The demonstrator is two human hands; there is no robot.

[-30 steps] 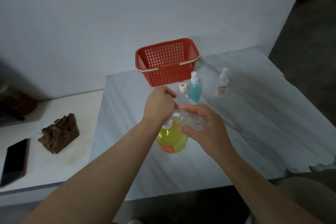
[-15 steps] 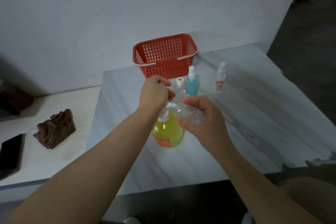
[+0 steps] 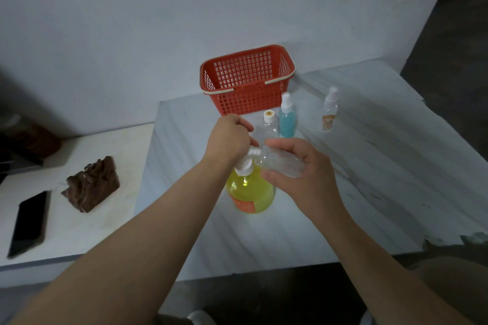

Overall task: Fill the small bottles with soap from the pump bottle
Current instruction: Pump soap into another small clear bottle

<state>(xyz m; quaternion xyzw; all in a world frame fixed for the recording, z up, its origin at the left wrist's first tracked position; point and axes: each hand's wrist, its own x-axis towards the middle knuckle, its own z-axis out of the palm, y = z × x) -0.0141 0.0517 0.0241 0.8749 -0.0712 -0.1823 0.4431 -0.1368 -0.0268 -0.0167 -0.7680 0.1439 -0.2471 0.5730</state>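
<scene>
Counter (image 3: 375,174) centre: your left hand (image 3: 229,140) clasps the pump bottle (image 3: 250,192) head, right hand (image 3: 306,179) grips a clear bottle (image 3: 282,163) at the spout; press down.

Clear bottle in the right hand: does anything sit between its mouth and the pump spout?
Nothing visible does. The right hand holds the clear bottle tilted, its mouth at the spout; the left hand grips the pump.

On my feed I see L hand (image 3: 230,137) & R hand (image 3: 306,177), both forearms bare to frame edge. Tan fabric (image 3: 456,278) btm right, prob. trousers; can't confirm.
</scene>
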